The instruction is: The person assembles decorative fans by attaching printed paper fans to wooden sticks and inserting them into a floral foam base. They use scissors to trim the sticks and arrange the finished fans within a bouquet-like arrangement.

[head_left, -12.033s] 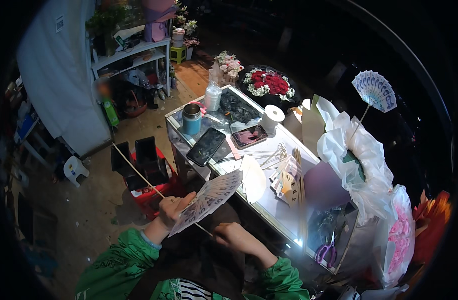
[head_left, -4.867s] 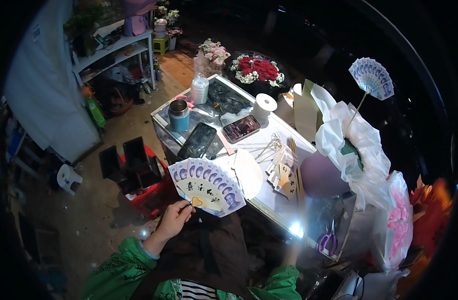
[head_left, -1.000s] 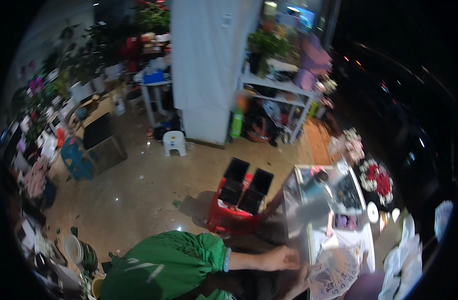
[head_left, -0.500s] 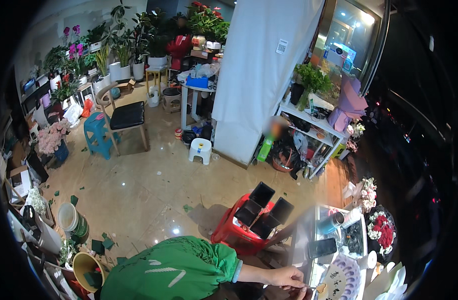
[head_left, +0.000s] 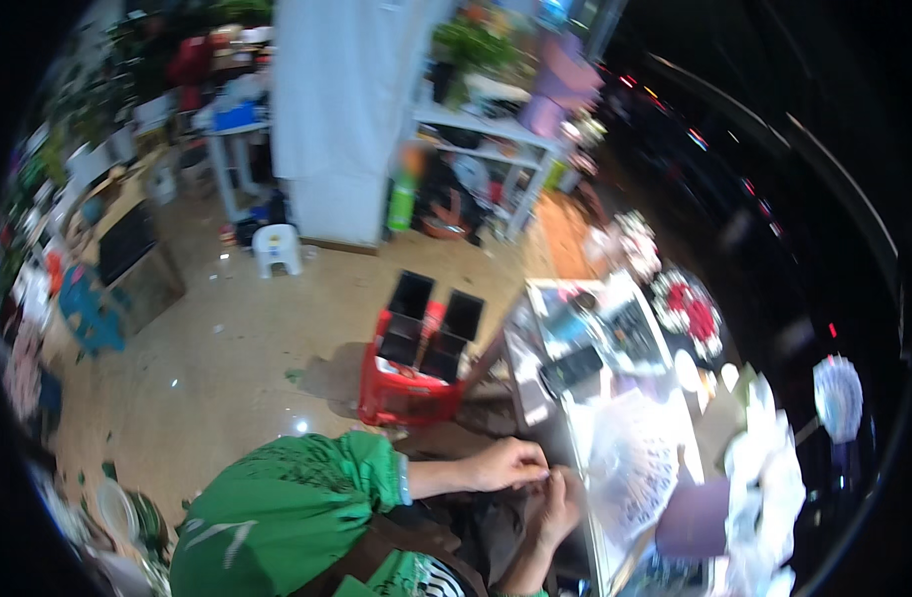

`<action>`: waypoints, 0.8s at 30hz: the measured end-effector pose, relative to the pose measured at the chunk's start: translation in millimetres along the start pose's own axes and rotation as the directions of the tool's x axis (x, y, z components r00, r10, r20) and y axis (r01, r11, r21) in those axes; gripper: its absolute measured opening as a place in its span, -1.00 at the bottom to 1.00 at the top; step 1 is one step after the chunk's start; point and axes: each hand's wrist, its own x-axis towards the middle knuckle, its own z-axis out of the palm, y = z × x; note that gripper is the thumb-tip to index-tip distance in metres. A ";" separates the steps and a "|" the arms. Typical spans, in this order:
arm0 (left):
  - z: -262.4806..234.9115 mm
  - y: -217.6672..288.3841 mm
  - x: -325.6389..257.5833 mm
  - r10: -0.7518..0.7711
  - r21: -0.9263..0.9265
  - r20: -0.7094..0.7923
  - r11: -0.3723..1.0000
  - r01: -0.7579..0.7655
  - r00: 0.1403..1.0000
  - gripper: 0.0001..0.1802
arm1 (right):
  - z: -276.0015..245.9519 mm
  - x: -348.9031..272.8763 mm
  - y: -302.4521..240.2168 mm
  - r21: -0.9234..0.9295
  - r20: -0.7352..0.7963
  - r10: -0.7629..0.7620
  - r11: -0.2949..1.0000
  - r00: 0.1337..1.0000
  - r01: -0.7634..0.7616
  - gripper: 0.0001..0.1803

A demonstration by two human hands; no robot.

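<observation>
My left hand (head_left: 510, 465) reaches across from the green sleeve (head_left: 297, 478), its fingertips pinched together. Close against it, my right hand (head_left: 555, 509) is raised with the fingers curled in, somewhat blurred. Whatever lies between the fingertips is too small and smeared to name. Just right of the hands, a pale fan-shaped piece (head_left: 630, 468) with dark markings rests on the white table (head_left: 691, 438). Beyond it on the table is a black phone (head_left: 572, 371).
A red stool (head_left: 406, 398) carries several black square pots (head_left: 412, 296). White wrapping paper (head_left: 764, 468) and a purple sheet (head_left: 697, 519) lie on the right. A red and white bouquet (head_left: 687, 310) stands past the table. A white stool (head_left: 276, 249) is by the draped column (head_left: 326, 129).
The view has swung right, so the room shifts left and more of the table shows. My hands have moved off the fan-shaped piece and now meet in front of my body.
</observation>
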 end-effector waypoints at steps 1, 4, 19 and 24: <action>7.9 -1.1 -1.1 0.109 -0.045 -0.064 0.993 -0.112 0.992 -0.90 | 0.8 -0.9 3.0 -0.125 -0.103 -0.071 0.990 0.992 0.057 -0.91; 9.1 0.0 -6.8 0.134 0.152 -0.164 0.982 -0.109 0.977 -0.92 | -1.7 -8.2 2.5 -0.194 -0.097 -0.100 0.978 0.990 0.080 -0.87; 9.2 0.0 -3.8 0.147 0.294 -0.180 0.952 -0.089 0.973 -0.88 | 4.4 -6.2 4.4 -0.195 -0.055 -0.070 0.979 0.996 0.058 -0.87; 3.6 0.5 -7.2 0.017 0.135 -0.134 0.991 0.001 0.991 -0.90 | -0.3 -4.4 -1.3 -0.141 0.033 0.038 0.990 0.999 -0.033 -0.85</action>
